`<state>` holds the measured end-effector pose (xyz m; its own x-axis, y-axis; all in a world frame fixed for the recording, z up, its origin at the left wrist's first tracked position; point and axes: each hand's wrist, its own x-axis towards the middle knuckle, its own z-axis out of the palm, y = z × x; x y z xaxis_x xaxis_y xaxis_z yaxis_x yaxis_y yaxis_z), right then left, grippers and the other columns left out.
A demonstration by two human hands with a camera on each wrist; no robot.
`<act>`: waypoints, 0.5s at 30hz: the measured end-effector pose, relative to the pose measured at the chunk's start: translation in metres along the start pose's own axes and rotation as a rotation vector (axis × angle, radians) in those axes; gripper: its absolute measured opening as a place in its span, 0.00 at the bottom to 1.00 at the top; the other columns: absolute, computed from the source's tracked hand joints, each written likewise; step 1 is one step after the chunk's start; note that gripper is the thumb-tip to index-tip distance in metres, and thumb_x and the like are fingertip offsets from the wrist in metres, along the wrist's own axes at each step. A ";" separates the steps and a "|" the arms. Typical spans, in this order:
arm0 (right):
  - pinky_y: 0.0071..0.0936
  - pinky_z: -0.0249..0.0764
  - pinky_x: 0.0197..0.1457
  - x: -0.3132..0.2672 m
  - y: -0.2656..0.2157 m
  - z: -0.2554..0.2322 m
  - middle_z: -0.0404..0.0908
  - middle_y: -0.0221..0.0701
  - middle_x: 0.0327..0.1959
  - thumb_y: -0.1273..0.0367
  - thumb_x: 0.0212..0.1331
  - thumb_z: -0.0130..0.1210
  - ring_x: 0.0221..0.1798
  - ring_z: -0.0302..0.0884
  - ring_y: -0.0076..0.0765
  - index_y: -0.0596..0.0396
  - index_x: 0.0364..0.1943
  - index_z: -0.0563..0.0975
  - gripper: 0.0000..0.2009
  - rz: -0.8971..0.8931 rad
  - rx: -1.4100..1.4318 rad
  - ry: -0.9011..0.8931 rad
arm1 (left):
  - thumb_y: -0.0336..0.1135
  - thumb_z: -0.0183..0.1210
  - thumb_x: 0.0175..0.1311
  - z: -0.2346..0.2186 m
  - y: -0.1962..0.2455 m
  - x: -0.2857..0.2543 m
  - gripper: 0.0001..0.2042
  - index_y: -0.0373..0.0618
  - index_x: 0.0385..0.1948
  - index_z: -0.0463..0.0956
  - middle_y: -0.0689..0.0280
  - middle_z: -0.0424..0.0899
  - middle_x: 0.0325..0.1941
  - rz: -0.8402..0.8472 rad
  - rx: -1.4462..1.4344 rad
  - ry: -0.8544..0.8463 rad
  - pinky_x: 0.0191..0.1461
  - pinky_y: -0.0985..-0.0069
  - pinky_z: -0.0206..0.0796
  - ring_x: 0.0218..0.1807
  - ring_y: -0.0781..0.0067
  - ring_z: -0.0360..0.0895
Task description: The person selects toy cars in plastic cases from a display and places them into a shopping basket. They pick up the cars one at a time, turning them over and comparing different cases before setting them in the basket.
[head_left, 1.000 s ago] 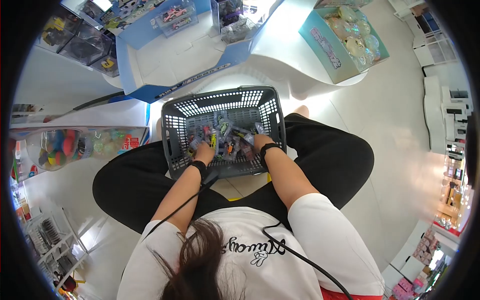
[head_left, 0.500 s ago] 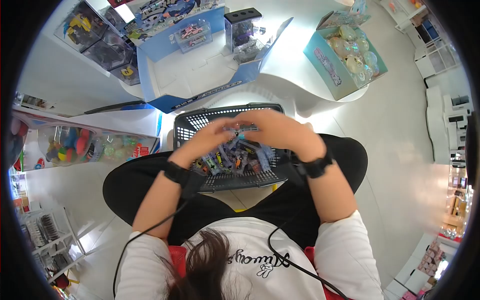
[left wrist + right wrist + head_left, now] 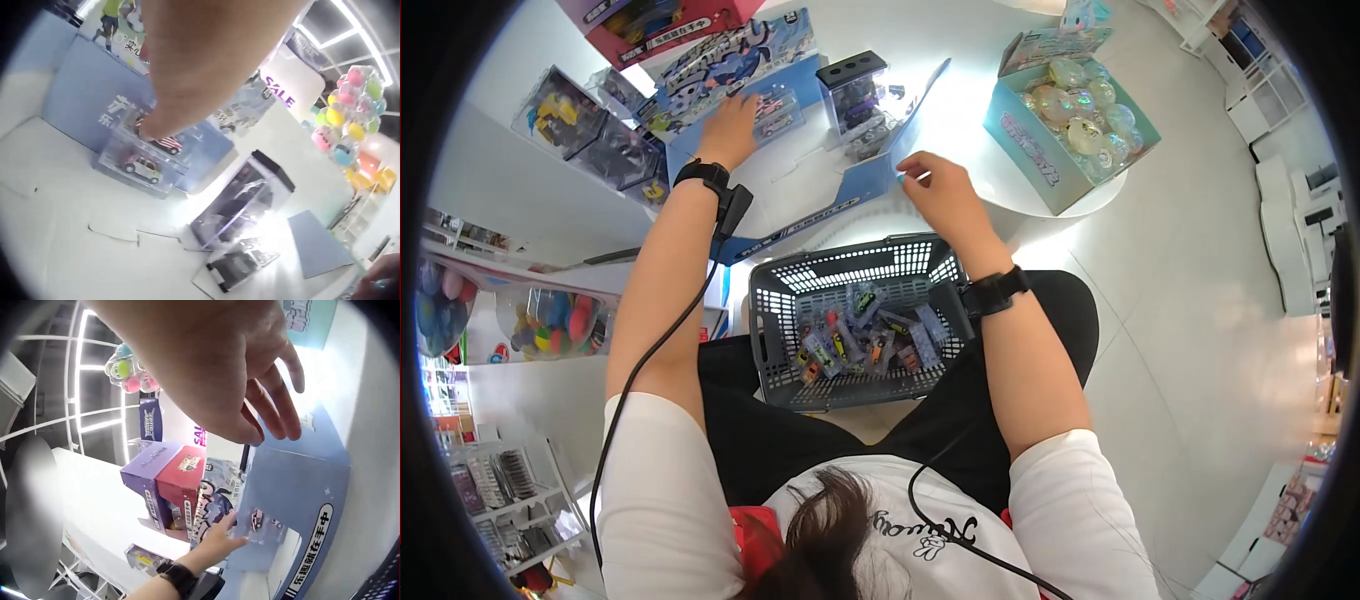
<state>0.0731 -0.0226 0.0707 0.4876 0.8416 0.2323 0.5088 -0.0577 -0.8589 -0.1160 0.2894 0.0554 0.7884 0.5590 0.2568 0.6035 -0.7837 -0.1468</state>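
Two small toy cars in clear packages (image 3: 778, 118) stand one above the other inside the blue display box (image 3: 87, 94). My left hand (image 3: 728, 135) reaches over them from the left. In the left wrist view its thumb side (image 3: 194, 75) covers part of the upper package; the right wrist view shows the left hand (image 3: 215, 545) beside the cars, fingers spread. My right hand (image 3: 948, 200), fingers loosely bent and holding nothing, hovers by the display box's right edge. On my lap sits a dark basket (image 3: 762, 345) with several packaged toy cars (image 3: 865, 300).
A black-topped clear case (image 3: 852, 95) and another clear package stand in the box's right part. A teal box (image 3: 1040, 160) of glittery balls sits to the right. Left are clear cases with figures (image 3: 560, 110); farther left hang bags of coloured balls (image 3: 550, 320).
Both hands were low in the basket, then met above it. Now they are apart: the left at the packages in the display box, the right raised beside it. The view has shifted too.
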 end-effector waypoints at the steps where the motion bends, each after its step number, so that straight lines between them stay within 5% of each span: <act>1: 0.34 0.74 0.40 0.000 0.001 0.001 0.81 0.40 0.32 0.73 0.53 0.52 0.34 0.79 0.44 0.59 0.37 0.79 0.09 0.020 -0.059 -0.014 | 0.29 0.60 0.51 0.008 -0.001 0.004 0.29 0.46 0.59 0.63 0.59 0.69 0.58 -0.041 0.070 -0.053 0.60 0.56 0.64 0.64 0.55 0.63; 4: 0.37 0.74 0.42 -0.002 0.005 0.006 0.81 0.39 0.33 0.73 0.52 0.52 0.36 0.79 0.46 0.58 0.36 0.79 0.09 -0.095 -0.182 0.003 | 0.31 0.63 0.48 0.003 0.012 0.006 0.29 0.46 0.57 0.65 0.59 0.68 0.57 -0.191 -0.073 -0.042 0.58 0.52 0.64 0.63 0.56 0.64; 10: 0.38 0.73 0.43 -0.006 0.005 0.009 0.81 0.38 0.35 0.72 0.53 0.52 0.36 0.79 0.46 0.58 0.36 0.78 0.08 -0.113 -0.130 -0.069 | 0.36 0.66 0.47 -0.010 0.034 0.000 0.25 0.45 0.50 0.71 0.59 0.68 0.56 -0.186 0.157 -0.088 0.52 0.57 0.68 0.58 0.55 0.69; 15: 0.33 0.74 0.40 -0.006 0.001 0.006 0.81 0.38 0.33 0.72 0.53 0.53 0.34 0.79 0.42 0.58 0.36 0.79 0.08 -0.128 -0.071 -0.059 | 0.42 0.64 0.50 0.005 0.013 -0.013 0.20 0.40 0.42 0.74 0.56 0.78 0.43 -0.216 -0.266 0.011 0.46 0.61 0.69 0.44 0.50 0.77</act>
<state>0.0661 -0.0246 0.0657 0.3746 0.8743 0.3088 0.6138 0.0158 -0.7893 -0.1181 0.2733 0.0456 0.6435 0.7181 0.2651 0.7031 -0.6914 0.1660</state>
